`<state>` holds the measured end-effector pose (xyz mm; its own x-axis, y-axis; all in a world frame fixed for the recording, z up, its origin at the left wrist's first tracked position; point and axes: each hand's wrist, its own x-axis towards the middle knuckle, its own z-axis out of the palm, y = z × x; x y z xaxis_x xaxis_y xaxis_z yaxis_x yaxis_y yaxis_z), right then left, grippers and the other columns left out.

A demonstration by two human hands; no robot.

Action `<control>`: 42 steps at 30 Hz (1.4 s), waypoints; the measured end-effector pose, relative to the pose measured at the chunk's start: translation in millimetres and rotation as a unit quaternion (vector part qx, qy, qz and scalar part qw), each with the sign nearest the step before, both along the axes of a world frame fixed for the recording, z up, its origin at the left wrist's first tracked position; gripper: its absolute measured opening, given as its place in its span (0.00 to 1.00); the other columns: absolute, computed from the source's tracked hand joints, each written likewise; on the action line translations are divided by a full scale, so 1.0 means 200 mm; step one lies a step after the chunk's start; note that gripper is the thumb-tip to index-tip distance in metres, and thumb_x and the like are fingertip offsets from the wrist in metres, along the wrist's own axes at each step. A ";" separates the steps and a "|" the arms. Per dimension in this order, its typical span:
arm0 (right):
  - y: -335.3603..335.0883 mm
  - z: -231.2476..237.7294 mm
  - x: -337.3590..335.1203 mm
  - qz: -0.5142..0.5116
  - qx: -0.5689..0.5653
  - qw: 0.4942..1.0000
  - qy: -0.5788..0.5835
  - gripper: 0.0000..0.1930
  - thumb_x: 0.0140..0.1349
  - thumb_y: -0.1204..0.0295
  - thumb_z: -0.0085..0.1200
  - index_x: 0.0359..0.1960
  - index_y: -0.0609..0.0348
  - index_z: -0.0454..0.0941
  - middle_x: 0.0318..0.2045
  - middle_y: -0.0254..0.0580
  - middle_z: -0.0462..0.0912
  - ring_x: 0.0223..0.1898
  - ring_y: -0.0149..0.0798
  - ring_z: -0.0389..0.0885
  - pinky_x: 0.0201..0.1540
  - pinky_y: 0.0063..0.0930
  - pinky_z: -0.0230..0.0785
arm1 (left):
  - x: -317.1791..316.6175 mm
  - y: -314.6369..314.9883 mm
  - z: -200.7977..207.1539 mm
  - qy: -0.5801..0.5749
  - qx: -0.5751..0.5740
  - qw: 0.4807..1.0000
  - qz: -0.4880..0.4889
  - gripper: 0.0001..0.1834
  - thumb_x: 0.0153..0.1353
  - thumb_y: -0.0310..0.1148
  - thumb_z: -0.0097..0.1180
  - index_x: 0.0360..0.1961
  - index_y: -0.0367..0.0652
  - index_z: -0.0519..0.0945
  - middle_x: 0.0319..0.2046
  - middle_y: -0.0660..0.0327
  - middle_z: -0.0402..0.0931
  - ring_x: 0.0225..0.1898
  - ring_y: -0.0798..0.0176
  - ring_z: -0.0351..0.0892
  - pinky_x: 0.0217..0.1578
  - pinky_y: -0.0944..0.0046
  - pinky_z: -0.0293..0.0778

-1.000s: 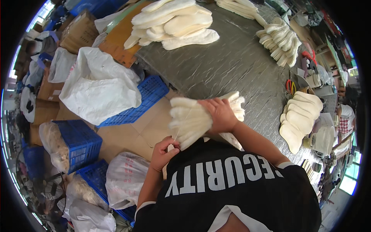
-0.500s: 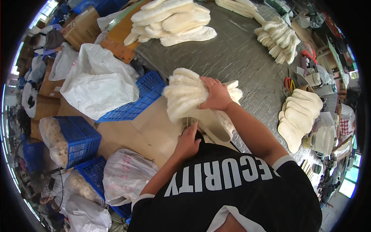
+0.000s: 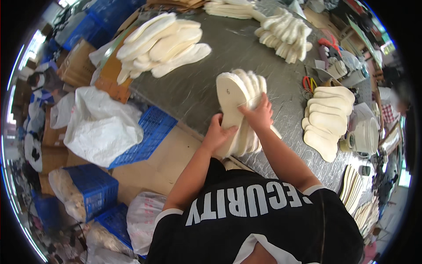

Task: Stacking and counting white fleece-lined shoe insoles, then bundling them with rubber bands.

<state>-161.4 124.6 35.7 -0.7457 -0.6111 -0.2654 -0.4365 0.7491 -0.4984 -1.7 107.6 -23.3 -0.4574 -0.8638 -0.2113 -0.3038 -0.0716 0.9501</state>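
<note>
- Both hands grip one bundle of cream insoles (image 3: 239,110) on the near edge of the grey table (image 3: 198,88): left hand (image 3: 217,134) clasps its near end, right hand (image 3: 259,115) presses on top.
- Sorted stacks already lie far left (image 3: 160,44), far (image 3: 285,31) and right (image 3: 327,119).
- This bundle looks not yet set down among them.

Light: bright, even daylight; your bench (image 3: 198,83) shows soft shadows.
Edges: fisheye bending, black rim.
Focus: centre sharp, periphery smeared.
</note>
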 end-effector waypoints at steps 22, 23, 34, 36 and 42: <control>0.01 -0.34 -0.44 0.318 -0.265 0.861 -0.297 0.23 0.46 0.70 0.72 0.45 0.48 0.75 0.49 0.38 0.62 0.48 0.37 0.65 0.53 0.31 0.64 | -0.17 -0.32 0.26 -0.201 -0.353 0.906 -0.120 0.10 0.49 0.30 0.65 0.33 0.43 0.80 0.38 0.54 0.62 0.41 0.50 0.62 0.45 0.54 0.63; 0.02 -0.36 -0.43 0.312 -0.265 0.862 -0.299 0.23 0.46 0.70 0.72 0.45 0.48 0.75 0.49 0.38 0.62 0.48 0.37 0.65 0.53 0.31 0.64 | -0.16 -0.32 0.28 -0.173 -0.328 0.917 -0.144 0.09 0.48 0.29 0.66 0.31 0.43 0.80 0.38 0.53 0.61 0.42 0.48 0.61 0.46 0.54 0.63; 0.10 -0.23 -0.19 0.302 -0.397 0.864 0.069 0.12 0.41 0.68 0.70 0.24 0.52 0.78 0.50 0.49 0.66 0.52 0.58 0.64 0.55 0.49 0.62 | -0.09 -0.31 0.35 -0.098 -0.261 0.931 -0.237 0.11 0.41 0.29 0.70 0.25 0.42 0.78 0.36 0.57 0.64 0.43 0.51 0.62 0.48 0.55 0.62; 0.10 -0.27 -0.18 0.283 -0.440 0.845 0.115 0.12 0.40 0.65 0.69 0.19 0.52 0.75 0.35 0.38 0.72 0.42 0.48 0.69 0.46 0.45 0.60 | -0.09 -0.31 0.33 -0.088 -0.246 0.937 -0.231 0.11 0.41 0.28 0.70 0.23 0.41 0.77 0.35 0.57 0.64 0.42 0.53 0.63 0.45 0.57 0.64; 0.14 -0.24 -0.21 0.214 -0.411 0.867 0.184 0.18 0.39 0.60 0.70 0.17 0.50 0.70 0.26 0.32 0.71 0.35 0.42 0.70 0.44 0.42 0.54 | -0.03 -0.30 0.21 -0.098 -0.019 0.985 -0.137 0.14 0.43 0.24 0.69 0.18 0.41 0.72 0.32 0.59 0.66 0.40 0.59 0.66 0.35 0.63 0.66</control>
